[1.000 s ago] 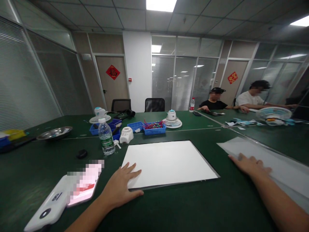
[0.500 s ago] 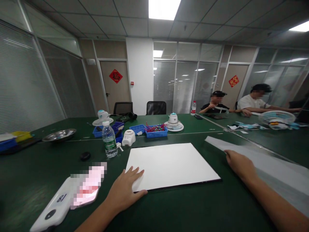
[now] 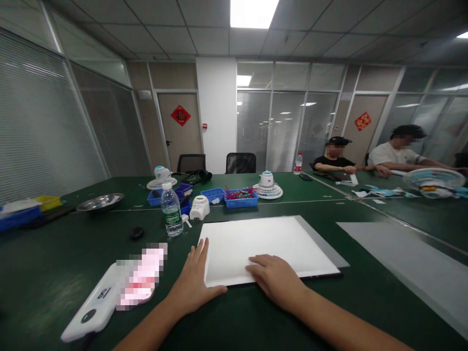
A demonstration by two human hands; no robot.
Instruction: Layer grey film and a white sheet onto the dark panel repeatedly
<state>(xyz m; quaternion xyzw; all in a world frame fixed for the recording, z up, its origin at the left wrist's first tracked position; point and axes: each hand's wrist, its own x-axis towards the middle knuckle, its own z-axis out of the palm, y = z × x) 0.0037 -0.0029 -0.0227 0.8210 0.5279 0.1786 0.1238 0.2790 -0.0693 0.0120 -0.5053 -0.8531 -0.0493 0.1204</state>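
Lighting: your room is evenly lit from a bright ceiling panel [image 3: 254, 10], blown out to pure white. White sheet [image 3: 270, 248]: glares, near overexposed. Green tabletop [image 3: 54, 273]: dull sheen, soft faint shadows under your left hand [image 3: 192, 287] and right hand [image 3: 278, 280]. Edges: wide-angle bending of ceiling and wall lines. Focus: your near forearms slightly soft; faces and phone screen [image 3: 141, 278] pixelated.

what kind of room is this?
Likely an office meeting room used as a workbench: a long green table, glass partitions with blinds, office chairs. Both hands rest on a white sheet: left hand, right hand.
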